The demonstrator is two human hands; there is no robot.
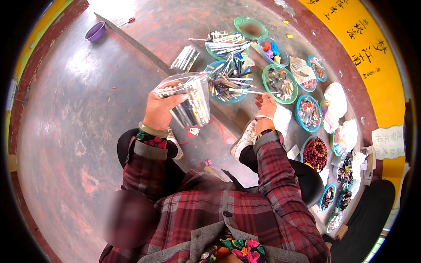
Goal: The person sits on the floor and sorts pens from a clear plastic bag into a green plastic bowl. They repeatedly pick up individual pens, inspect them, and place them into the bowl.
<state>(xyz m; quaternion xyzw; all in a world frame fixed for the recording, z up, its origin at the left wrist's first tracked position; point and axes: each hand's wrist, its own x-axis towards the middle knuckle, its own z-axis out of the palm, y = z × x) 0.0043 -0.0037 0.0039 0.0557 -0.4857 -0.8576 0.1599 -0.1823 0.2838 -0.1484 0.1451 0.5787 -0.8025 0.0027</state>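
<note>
A slim white pen (pixel 249 91) lies pinched between the thumb and fingers of the right hand (pixel 266 106), its long axis running nearly left to right and its free end reaching leftward over the edge of a round blue plastic basket (pixel 234 101) heaped with pens. The left hand (pixel 158 110) has its grip closed on a clear plastic bag (pixel 201 103) of upright-leaning pens, thumb across the front, some fingers partly hidden. The bag is left of the white pen, a gap between them; the pen lies crosswise to those in the bag, and the right hand is the nearer to it. Beneath is a grey, red-blotched concrete floor (pixel 79 131), bare on the left save for a purple plastic bowl (pixel 96 30) farther off; baskets of small goods crowd the right, below a yellow wall panel (pixel 368 48).
</note>
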